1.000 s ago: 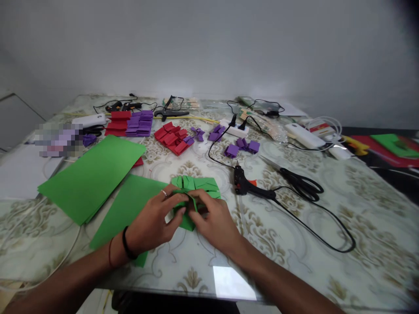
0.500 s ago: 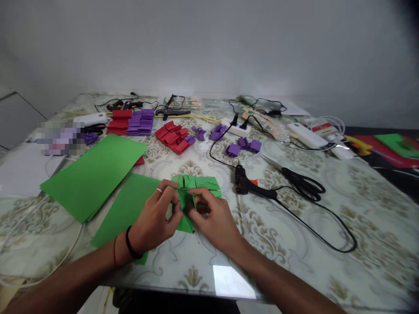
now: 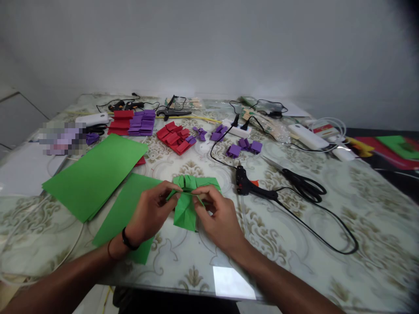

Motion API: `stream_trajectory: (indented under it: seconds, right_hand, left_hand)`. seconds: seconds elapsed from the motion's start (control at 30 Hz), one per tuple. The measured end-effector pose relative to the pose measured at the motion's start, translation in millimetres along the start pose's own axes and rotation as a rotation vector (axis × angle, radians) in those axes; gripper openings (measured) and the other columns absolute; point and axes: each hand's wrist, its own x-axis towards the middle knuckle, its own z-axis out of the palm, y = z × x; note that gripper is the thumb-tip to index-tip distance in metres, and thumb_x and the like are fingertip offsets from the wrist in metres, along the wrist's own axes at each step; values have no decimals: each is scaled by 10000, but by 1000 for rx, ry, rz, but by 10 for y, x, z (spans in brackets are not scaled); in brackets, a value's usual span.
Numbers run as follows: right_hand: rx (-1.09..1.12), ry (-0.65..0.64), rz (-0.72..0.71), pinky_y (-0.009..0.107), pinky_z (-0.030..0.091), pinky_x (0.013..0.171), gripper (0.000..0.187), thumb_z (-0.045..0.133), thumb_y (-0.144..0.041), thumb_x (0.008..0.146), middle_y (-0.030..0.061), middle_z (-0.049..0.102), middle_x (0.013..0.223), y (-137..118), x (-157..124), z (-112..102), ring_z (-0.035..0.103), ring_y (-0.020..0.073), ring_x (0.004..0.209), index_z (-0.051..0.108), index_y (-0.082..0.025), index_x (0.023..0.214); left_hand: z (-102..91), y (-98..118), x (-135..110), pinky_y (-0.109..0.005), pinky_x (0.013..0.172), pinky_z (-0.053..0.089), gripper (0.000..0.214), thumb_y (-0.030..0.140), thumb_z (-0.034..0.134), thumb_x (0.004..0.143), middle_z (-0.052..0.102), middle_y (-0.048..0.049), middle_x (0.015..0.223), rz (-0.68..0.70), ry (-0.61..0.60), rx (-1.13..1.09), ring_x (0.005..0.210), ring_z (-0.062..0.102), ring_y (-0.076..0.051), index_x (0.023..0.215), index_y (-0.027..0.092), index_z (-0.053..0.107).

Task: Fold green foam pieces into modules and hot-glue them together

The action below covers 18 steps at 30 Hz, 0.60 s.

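Between my hands is a folded green paper (image 3: 186,214), its lower part hanging toward me. My left hand (image 3: 153,208) pinches its upper left edge between thumb and forefinger. On the other side, my right hand (image 3: 216,213) pinches the upper right edge the same way. Just behind the fingertips lie more folded green paper pieces (image 3: 209,182) on the table. A flat green sheet (image 3: 126,213) lies partly under my left forearm. Farther left rests a stack of green sheets (image 3: 98,174).
To the right are a black glue gun (image 3: 250,185) with its looping cord and black-handled scissors (image 3: 303,183). Folded red paper pieces (image 3: 175,137) and purple pieces (image 3: 244,147) lie beyond my hands. A white power strip (image 3: 237,127) holds plugs.
My left fingers have straightened from a curled grip into a fingertip pinch. The green paper's front flap now shows flatter and more fully between my hands.
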Motion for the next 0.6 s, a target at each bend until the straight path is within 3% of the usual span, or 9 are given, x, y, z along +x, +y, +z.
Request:
stream_trajectory:
  seconds: [0.23, 0.4, 0.5, 0.6]
  right_hand:
    - [210, 23, 45, 240, 439, 541, 119, 660, -300, 936, -37, 648, 696, 0, 22, -2, 561, 141, 589, 658, -230, 1034]
    - [355, 85, 46, 216, 405, 545, 133, 707, -229, 858, -69, 590, 674, 21, 59, -9, 508, 120, 589, 599, -247, 932]
    - [397, 97, 9, 221, 431, 566, 158, 678, -164, 800, -59, 623, 692, 17, 82, -31, 562, 132, 630, 621, -251, 918]
    - [396, 71, -23, 232, 451, 576, 165, 663, -141, 783, -42, 655, 716, 0, 92, -68, 595, 143, 656, 665, -250, 906]
  left_hand:
    - [-3, -58, -22, -289, 749, 614, 166, 177, 732, 903, 855, -29, 948, 81, 44, -155, 848, 785, -205, 1003, 240, 850]
    - [-26, -102, -36, -256, 741, 632, 299, 117, 786, 878, 889, -19, 994, 115, 9, -145, 821, 809, -201, 1100, 284, 896]
    - [-49, -83, -27, -265, 817, 641, 336, 79, 792, 853, 890, -30, 1039, 195, -28, -199, 898, 816, -210, 1088, 292, 903]
    - [-93, -9, -36, -246, 795, 621, 366, 68, 789, 834, 879, -36, 1032, 236, -55, -226, 926, 800, -201, 1103, 290, 901]
